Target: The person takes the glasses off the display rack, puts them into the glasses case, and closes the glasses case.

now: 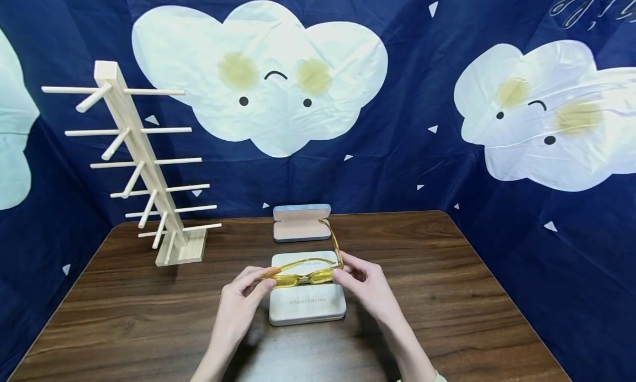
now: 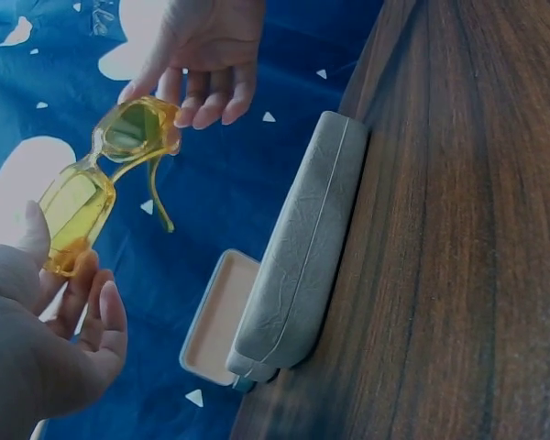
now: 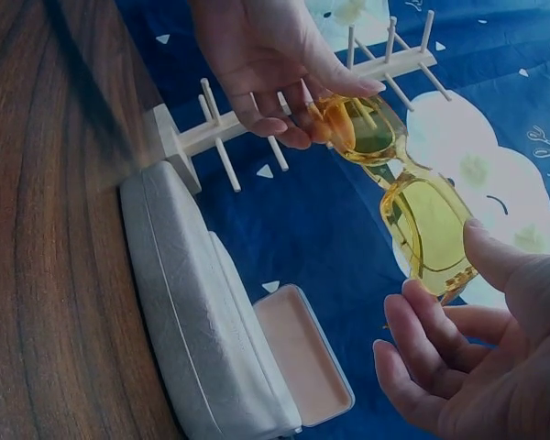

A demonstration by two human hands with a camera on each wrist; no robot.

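Observation:
A pair of yellow-tinted sunglasses (image 1: pixel 304 279) with a clear amber frame is held up between both hands. My left hand (image 1: pixel 240 296) pinches the frame's left end between thumb and fingers. At the other end, my right hand (image 1: pixel 367 288) pinches the right hinge corner. In the head view the right temple points away from me, while the left temple slants across behind the lenses. Under the sunglasses lies a closed pale glasses case (image 1: pixel 307 307) with printed lettering. Both wrist views show the sunglasses (image 2: pixel 82 197) (image 3: pixel 426 229) raised above the tabletop, apart from the cases.
Behind the nearest case lies another pale case (image 1: pixel 283 259), also closed. Farther back stands an open case (image 1: pixel 302 231) with a pinkish lining. A wooden peg rack (image 1: pixel 144 161) rises at the back left of the brown table (image 1: pixel 447 293). A blue cloud-print curtain (image 1: pixel 412 172) surrounds the table.

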